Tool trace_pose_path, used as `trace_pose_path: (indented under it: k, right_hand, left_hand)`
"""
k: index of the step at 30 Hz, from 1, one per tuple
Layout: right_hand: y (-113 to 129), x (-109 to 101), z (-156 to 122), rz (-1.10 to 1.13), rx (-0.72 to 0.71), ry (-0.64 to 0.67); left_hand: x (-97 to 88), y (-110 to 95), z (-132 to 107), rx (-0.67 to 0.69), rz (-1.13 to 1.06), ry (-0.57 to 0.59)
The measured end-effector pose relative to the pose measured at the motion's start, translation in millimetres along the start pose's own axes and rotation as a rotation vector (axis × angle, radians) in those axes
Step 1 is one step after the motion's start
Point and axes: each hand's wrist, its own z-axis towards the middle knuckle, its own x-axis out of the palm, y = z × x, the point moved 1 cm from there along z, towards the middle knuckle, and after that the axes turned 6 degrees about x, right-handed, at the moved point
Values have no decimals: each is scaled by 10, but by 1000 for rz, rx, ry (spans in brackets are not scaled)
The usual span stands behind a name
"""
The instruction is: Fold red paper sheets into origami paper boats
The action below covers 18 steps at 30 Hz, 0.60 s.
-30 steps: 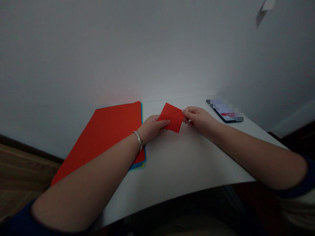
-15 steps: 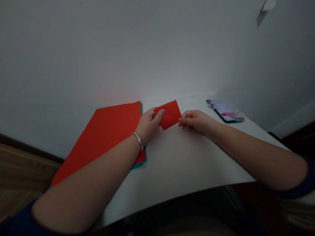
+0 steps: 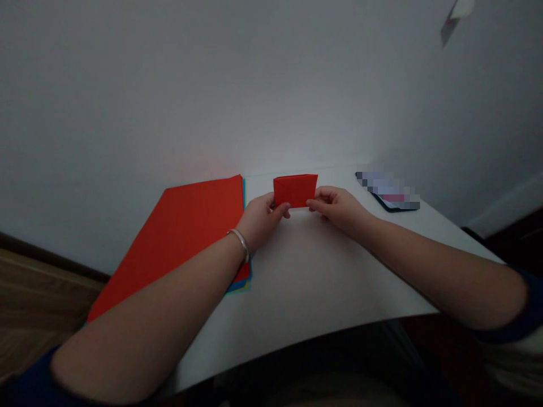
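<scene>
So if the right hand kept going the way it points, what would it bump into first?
The right hand points left and pinches the folded red paper, so it meets that first. Just past it is the left hand, likely next, though depth is hard to judge.

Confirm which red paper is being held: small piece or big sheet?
The small red piece, pinched at its lower corners by the left hand and right hand. The big red sheet lies flat on the table, in neither hand.
</scene>
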Motion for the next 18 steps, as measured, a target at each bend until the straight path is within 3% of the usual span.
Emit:
trace_pose_path:
  k: [4,9,13,18]
  right_hand:
    - [6,-26,7,-23,-19,-39]
    - [11,-12,10,24,13,47]
    - [44,-29,21,198,-59,-43]
    - [44,-46,31,184,-40,-85]
  left_hand:
    - [-16,-18,-9,35,-10,-21]
    - [-36,-21,-5,43,27,-37]
    - [-18,-29,-13,72,42,1]
    - [-6,-27,-36,60,59,-7]
